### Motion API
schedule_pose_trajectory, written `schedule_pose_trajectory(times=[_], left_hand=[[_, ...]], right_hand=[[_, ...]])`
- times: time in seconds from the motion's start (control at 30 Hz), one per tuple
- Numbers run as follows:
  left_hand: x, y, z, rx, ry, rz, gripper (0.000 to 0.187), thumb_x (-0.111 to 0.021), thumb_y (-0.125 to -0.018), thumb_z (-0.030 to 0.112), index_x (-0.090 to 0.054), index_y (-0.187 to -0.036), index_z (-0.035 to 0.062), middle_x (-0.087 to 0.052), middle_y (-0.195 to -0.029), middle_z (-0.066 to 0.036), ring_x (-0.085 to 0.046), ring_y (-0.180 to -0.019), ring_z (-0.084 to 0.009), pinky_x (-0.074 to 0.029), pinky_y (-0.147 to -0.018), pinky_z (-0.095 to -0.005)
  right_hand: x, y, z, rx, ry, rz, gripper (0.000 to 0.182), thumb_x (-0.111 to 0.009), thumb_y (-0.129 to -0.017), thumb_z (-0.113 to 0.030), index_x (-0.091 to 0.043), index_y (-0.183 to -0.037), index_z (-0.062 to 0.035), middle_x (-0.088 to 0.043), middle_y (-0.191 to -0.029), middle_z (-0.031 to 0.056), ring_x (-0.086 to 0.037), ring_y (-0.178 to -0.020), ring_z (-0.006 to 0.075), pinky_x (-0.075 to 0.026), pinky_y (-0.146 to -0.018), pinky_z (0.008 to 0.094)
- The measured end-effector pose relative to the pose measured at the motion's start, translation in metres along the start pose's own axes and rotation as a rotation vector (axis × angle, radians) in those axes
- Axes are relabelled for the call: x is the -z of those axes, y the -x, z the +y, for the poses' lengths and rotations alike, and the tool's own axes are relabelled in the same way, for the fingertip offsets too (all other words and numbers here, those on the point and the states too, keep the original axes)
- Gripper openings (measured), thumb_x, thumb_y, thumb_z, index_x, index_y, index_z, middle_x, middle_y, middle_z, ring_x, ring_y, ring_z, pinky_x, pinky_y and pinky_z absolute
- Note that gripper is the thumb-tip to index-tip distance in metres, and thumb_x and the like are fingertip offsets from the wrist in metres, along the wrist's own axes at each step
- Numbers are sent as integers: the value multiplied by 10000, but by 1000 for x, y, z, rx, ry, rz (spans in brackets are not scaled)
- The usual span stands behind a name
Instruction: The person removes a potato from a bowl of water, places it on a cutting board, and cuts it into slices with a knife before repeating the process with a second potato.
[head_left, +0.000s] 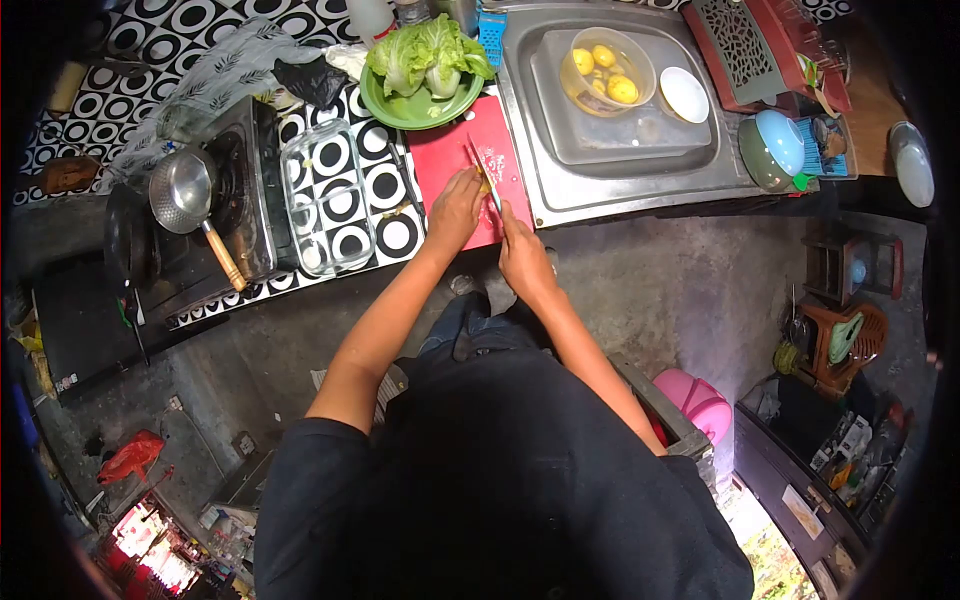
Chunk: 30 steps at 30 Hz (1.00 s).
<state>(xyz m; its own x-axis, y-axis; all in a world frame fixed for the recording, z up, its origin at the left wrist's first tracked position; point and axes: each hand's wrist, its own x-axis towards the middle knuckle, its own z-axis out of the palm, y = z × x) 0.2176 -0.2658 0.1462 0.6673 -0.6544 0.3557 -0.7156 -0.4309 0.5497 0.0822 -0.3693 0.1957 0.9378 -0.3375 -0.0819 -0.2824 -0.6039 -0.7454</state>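
My right hand (523,252) is closed round the handle of a kitchen knife (474,152), whose blade points away from me over a red cutting board (435,165). Beside the blade, my left hand (457,205) has its fingers curled down on the board, pressing a small yellowish piece of food (485,187); most of that piece is hidden by the fingers. Small pale chopped bits (492,160) lie right of the knife. Just beyond the board, a green bowl (420,122) holds leafy lettuce-like greens (425,60).
Right of the board is a metal sink (540,190) with a clear tub (568,85) of yellow peeled potatoes (622,90) and a white bowl (685,95). Leftward are a glass dish (368,235) and a stove (255,215) bearing a long-handled perforated pan (182,188).
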Motion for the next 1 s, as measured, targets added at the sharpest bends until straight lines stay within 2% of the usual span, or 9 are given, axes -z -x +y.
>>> schedule_pose_trajectory(times=[0.2,0.4,0.5,0.7,0.8,0.9,1.0], left_hand=[[1,0,0,-18,-35,-25,219,-637,-923,99,-640,-1091,-42,-636,-1212,-211,-591,-1186,-380,-502,-982,-441],[-2,1,-3,-17,-35,-33,221,-632,-920,97,-639,-1097,-36,-633,-1232,-212,-588,-1198,-380,-499,-995,-439],[0,0,-2,-12,-44,-39,229,-627,-923,100,-637,-1110,-31,-631,-1240,-212,-588,-1199,-380,-500,-996,-437],[-3,1,-5,-12,-52,-56,247,-623,-926,106,-630,-1134,-28,-629,-1250,-212,-587,-1204,-381,-503,-994,-438],[-2,1,-6,-10,-56,-49,252,-621,-929,105,-626,-1140,-33,-629,-1247,-216,-586,-1206,-382,-502,-996,-438],[-4,2,-3,-16,-48,-34,253,-616,-933,103,-625,-1141,-41,-630,-1242,-220,-586,-1207,-384,-501,-999,-437],[-5,3,-4,-33,-54,-16,255,-613,-934,97,-624,-1145,-48,-631,-1238,-221,-583,-1212,-384,-499,-1004,-436]], right_hand=[[-3,-6,-5,-14,21,-9,548,-468,-959,-32,-364,-1496,-3,-626,-1075,321,-645,-922,501,-521,-812,545],[-1,4,-7,-50,-10,1,543,-468,-943,18,-392,-1481,21,-633,-1073,329,-631,-964,488,-500,-865,524],[-5,-2,-4,2,29,25,544,-472,-955,-29,-374,-1489,2,-629,-1042,325,-644,-908,506,-523,-798,547],[-9,-12,-2,44,15,72,550,-480,-947,-25,-382,-1487,-5,-629,-1044,315,-645,-899,505,-528,-793,548],[-5,0,-5,-76,30,-22,610,-487,-916,32,-353,-1510,-3,-634,-1060,321,-630,-972,489,-504,-870,523],[-8,6,-4,-62,38,13,611,-484,-918,31,-353,-1513,-11,-636,-1069,325,-631,-974,488,-507,-869,522],[-14,-2,0,5,73,57,574,-486,-950,-29,-349,-1506,-13,-624,-1060,316,-649,-905,504,-530,-784,554]])
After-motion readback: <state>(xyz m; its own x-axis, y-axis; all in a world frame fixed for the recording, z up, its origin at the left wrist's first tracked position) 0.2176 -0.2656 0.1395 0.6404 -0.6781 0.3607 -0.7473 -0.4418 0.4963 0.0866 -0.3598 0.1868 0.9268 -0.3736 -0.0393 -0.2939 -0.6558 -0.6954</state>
